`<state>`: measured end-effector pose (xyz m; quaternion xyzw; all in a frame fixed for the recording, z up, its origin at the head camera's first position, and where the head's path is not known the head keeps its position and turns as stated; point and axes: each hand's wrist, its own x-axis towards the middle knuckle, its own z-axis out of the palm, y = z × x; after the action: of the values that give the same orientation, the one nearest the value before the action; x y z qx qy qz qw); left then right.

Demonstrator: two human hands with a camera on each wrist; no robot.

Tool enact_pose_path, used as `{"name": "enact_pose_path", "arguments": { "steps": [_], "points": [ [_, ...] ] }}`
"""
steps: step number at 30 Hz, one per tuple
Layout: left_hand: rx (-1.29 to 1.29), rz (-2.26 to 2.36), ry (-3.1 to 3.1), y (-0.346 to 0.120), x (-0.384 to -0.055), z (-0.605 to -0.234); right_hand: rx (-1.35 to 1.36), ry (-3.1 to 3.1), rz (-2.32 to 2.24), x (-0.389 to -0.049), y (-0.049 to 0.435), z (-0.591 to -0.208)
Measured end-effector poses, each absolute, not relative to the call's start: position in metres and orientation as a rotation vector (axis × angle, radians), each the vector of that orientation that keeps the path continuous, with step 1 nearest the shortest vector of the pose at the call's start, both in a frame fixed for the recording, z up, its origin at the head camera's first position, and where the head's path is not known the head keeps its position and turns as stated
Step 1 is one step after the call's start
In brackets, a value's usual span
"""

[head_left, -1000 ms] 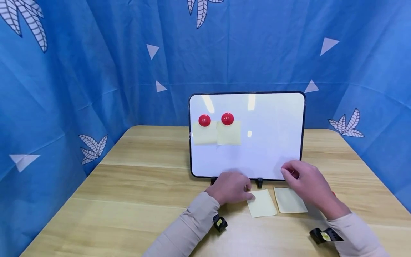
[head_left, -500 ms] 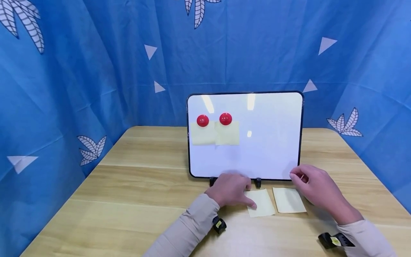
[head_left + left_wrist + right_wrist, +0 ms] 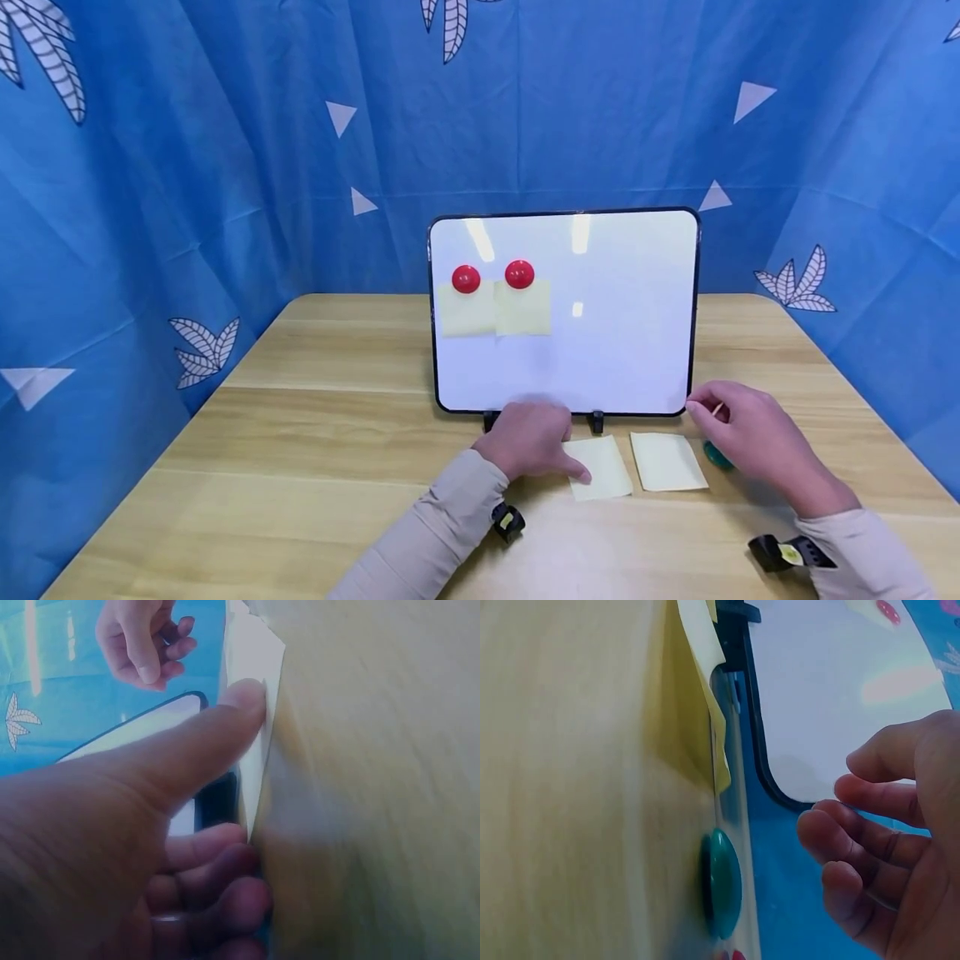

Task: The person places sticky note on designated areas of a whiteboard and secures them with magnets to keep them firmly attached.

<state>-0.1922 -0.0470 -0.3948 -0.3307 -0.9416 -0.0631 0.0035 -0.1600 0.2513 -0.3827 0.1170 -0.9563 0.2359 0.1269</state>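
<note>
Two pale yellow sticky notes lie on the table before the whiteboard (image 3: 622,350). My left hand (image 3: 528,442) rests at the nearer one's left side, its straight thumb over the left sticky note (image 3: 606,471). In the left wrist view the thumb (image 3: 244,697) overlaps the paper and the fingers lie bent at its corner. To the right is the other sticky note (image 3: 670,461), with one edge lifted in the right wrist view. My right hand (image 3: 750,433) hovers with loosely bent fingers and holds nothing. Beneath it a green round magnet (image 3: 724,885) sits on the table.
On the board's left half, a red magnet (image 3: 466,279) and a second red magnet (image 3: 519,274) sit at the tops of two notes. Black feet (image 3: 597,422) support the board. Something red (image 3: 737,955) shows beyond the green magnet. A blue curtain (image 3: 615,108) hangs behind the table.
My right hand has moved right, away from the board's lower right part, and the green magnet now shows beside it. My left thumb has shifted on the left note. The head view has turned slightly.
</note>
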Motion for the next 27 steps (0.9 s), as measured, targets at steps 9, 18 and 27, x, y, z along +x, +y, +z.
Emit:
{"name": "enact_pose_path", "arguments": {
  "steps": [9,18,27],
  "points": [
    [-1.007,-0.218,-3.002,-0.045,-0.192,-0.394,0.303,-2.819,0.698,-0.162,0.266,-0.381],
    [-1.057,-0.285,-3.009,-0.048,-0.194,-0.397,0.297,-2.924,0.690,-0.164,0.273,-0.383],
    [-1.220,-0.303,-2.890,-0.048,-0.198,-0.400,0.367,-3.078,0.662,-0.166,0.283,-0.392]
  ]
}}
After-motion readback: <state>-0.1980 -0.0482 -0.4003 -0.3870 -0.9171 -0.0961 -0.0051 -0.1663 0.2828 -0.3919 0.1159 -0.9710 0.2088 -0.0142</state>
